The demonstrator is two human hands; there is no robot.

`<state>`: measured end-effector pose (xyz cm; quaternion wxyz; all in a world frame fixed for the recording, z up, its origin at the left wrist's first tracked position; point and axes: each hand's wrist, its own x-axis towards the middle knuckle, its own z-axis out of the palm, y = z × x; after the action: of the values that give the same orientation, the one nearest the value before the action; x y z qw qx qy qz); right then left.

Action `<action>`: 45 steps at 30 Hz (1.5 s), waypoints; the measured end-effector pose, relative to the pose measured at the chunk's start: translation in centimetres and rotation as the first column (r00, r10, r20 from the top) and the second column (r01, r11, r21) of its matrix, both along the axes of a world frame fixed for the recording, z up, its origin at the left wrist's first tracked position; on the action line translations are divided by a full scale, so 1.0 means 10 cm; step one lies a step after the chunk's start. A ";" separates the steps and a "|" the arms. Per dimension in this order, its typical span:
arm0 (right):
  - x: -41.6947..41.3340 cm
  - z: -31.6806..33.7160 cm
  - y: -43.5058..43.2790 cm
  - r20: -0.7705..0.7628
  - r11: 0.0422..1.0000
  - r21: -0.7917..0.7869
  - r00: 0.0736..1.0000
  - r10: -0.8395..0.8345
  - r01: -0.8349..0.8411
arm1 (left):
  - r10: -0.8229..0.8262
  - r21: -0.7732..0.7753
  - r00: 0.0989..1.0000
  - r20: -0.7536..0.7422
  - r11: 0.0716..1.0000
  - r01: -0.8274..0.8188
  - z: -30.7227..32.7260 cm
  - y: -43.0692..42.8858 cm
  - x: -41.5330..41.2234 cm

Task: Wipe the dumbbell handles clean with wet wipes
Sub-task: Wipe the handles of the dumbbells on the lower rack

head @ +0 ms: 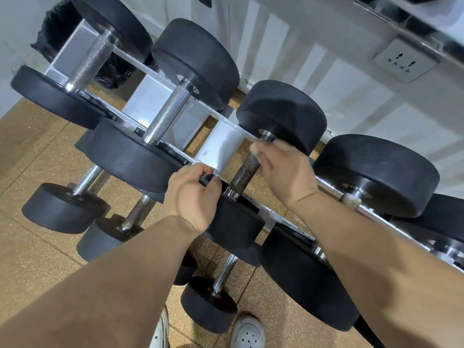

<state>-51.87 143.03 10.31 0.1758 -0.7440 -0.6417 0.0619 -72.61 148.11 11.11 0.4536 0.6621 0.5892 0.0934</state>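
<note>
The dumbbell handle (244,174) you are cleaning is a knurled metal bar, darker than its neighbours, running between two round black weight heads on a white rack (227,144). It lies directly between your two hands. Your right hand (286,172) curls over the far end of the bar, fingers closed on a pale wet wipe (257,149), of which only a small blurred corner shows beyond your fingertips. Your left hand (192,194) sits at the near end, fingers curled against the rim of the near weight head (234,227); whether it pinches anything there cannot be told. Left of your left hand, two larger dumbbells (170,109) with bright silver handles rest on the same rack. Right of your right hand, another dumbbell (376,174) is partly hidden by your forearm. Below your arms, smaller dumbbells (209,303) sit on a lower tier, over a speckled tan floor (32,151).
</note>
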 end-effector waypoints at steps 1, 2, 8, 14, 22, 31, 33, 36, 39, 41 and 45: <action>0.01 0.02 -0.01 -0.103 0.996 0.006 0.991 -0.085 0.086 | -0.005 0.001 1.000 0.001 1.000 0.005 0.00 0.00 -0.01; -0.01 0.01 -0.03 -0.180 0.995 0.005 0.979 -0.096 0.098 | -0.007 0.003 1.000 0.002 1.000 0.007 0.00 0.00 -0.01; -0.20 -0.04 -0.20 -0.281 0.996 0.006 0.955 0.091 -0.093 | 0.015 0.026 0.999 0.035 1.000 -0.016 0.02 0.00 0.00; -0.27 0.01 0.01 -0.499 0.948 -0.044 0.815 -0.293 0.314 | 0.021 0.045 0.998 0.059 0.999 -0.024 0.05 0.00 0.01; -0.17 0.04 -0.01 -0.351 0.998 -0.040 0.934 -0.066 0.056 | -0.010 0.070 1.000 0.029 0.998 0.008 -0.01 0.01 -0.01; -0.42 0.07 -0.07 -0.131 0.983 -0.094 0.981 0.143 -0.156 | -0.018 0.115 1.000 0.007 0.993 0.017 -0.03 0.01 -0.01; -0.25 0.08 0.03 -0.100 0.996 -0.054 0.993 0.059 -0.065 | -0.007 0.105 1.000 0.011 0.995 0.006 -0.03 0.01 -0.01; -0.13 0.12 0.15 -0.204 0.970 0.014 0.950 -0.235 0.243 | -0.012 0.108 1.000 0.007 0.994 0.012 -0.02 0.01 0.00; -0.34 0.11 0.01 -0.244 0.985 -0.012 0.955 -0.171 0.173 | -0.032 0.103 0.999 -0.013 0.994 0.033 -0.01 0.02 0.00; -0.43 0.11 -0.12 -0.198 0.994 -0.103 0.980 0.011 -0.032 | -0.042 0.107 0.999 -0.024 0.993 0.045 0.00 0.02 0.00; -0.18 0.12 0.07 -0.066 0.999 -0.054 0.998 -0.002 -0.001 | -0.017 0.077 1.000 0.000 0.997 0.017 0.02 0.01 -0.01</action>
<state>-53.63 143.73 11.56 0.1769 -0.7461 -0.6335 0.1038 -72.68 148.21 11.32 0.4287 0.6839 0.5796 0.1124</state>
